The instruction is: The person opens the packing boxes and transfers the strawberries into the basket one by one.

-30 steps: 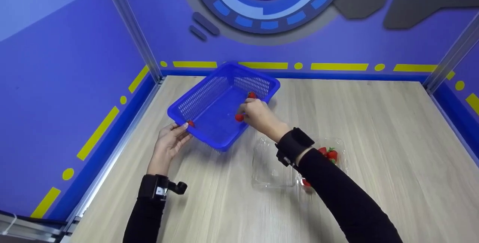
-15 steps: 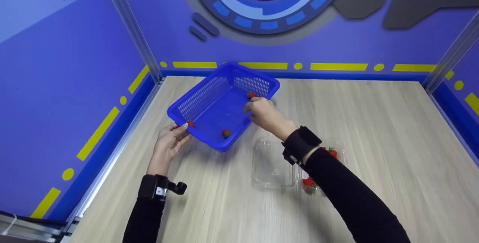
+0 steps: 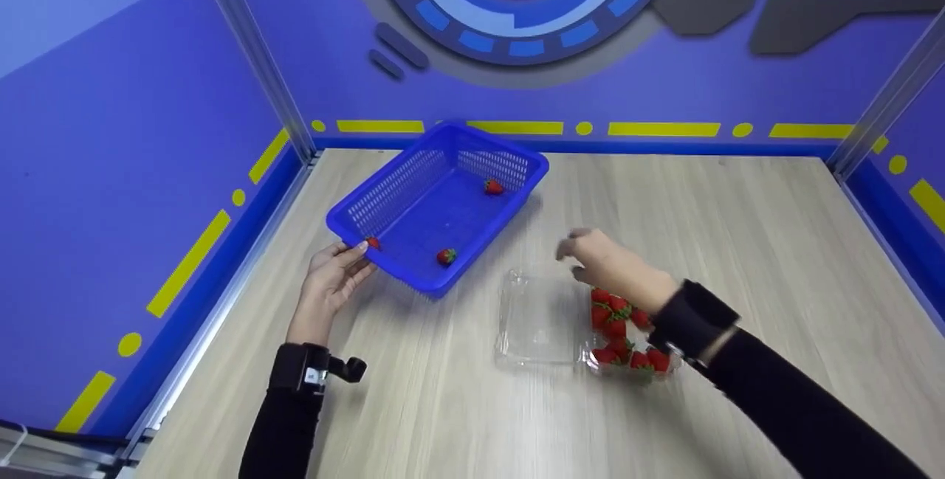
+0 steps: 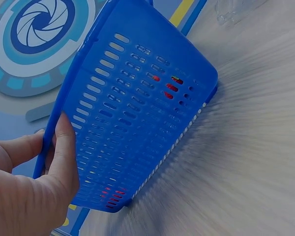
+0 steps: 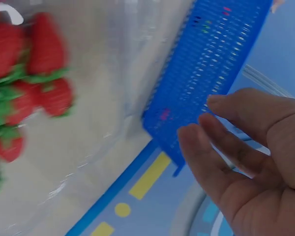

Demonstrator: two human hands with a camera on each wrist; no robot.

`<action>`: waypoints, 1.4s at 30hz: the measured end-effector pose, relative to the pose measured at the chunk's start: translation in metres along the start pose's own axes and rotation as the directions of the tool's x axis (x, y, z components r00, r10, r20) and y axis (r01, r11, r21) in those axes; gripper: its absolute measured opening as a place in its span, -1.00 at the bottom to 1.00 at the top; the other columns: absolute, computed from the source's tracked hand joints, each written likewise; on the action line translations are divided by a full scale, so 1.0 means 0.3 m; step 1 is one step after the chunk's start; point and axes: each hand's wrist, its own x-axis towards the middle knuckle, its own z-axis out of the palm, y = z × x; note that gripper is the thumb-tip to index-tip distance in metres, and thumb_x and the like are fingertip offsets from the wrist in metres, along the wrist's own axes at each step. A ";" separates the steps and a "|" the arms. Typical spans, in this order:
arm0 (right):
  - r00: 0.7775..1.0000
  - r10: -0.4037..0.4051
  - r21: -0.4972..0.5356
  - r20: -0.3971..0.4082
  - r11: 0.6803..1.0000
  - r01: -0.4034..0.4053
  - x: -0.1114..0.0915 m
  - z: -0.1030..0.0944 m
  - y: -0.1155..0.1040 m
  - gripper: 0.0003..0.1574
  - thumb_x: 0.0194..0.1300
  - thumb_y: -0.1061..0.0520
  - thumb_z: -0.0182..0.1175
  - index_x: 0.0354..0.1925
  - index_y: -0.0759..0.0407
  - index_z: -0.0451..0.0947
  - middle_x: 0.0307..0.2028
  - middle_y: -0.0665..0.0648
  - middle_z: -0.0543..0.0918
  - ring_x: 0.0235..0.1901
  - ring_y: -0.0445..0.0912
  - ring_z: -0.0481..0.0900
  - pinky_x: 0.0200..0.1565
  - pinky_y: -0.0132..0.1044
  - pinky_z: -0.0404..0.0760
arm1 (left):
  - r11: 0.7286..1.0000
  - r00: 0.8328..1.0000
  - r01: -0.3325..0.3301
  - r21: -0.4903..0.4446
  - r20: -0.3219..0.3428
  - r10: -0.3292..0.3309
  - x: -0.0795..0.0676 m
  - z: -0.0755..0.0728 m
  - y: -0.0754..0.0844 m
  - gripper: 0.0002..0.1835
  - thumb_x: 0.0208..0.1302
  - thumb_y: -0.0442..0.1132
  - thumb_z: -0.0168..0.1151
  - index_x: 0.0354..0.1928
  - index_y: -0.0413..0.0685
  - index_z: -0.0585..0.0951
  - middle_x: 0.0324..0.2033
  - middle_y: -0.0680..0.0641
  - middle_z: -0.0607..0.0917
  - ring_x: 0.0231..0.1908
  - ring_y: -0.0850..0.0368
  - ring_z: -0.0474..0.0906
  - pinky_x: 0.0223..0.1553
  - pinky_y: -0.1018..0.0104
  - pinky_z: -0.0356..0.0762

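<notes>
A blue plastic basket [image 3: 435, 288] with slotted walls stands at the back left of the table. My left hand [image 3: 330, 280] grips its near-left rim, thumb on one side and fingers on the other, as the left wrist view [image 4: 34, 191] also shows. Three strawberries lie in the basket: one [image 3: 493, 187] at the far right, one [image 3: 446, 257] near the front, one [image 3: 373, 243] beside my left thumb. My right hand [image 3: 609, 266] is over the clear plastic box, its fingers loosely bent with nothing between them. Several strawberries [image 3: 615, 329] fill the box's right half below it.
The clear box's lid half [image 3: 543, 324] lies folded out to the left on the wooden table [image 3: 443, 420]. Blue printed walls [image 3: 590, 95] close off the back and both sides. Metal posts [image 3: 255, 58] stand in the corners.
My right hand let go of a strawberry, now near the basket's front, and moved back right to above the clear box. My left hand stays on the basket's rim.
</notes>
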 end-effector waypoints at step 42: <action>0.991 -0.117 0.003 0.066 0.993 0.117 -0.379 0.145 0.039 -0.69 0.02 0.42 0.51 -0.28 0.16 0.69 -0.26 0.10 0.69 -0.26 -0.07 0.68 -0.34 -0.33 0.67 | 1.000 1.000 -0.003 0.019 0.000 0.003 0.005 0.005 -0.001 -0.52 0.43 -0.44 0.22 0.28 -0.40 0.30 -0.30 -0.06 0.74 -0.24 0.12 0.69 -0.08 0.28 0.72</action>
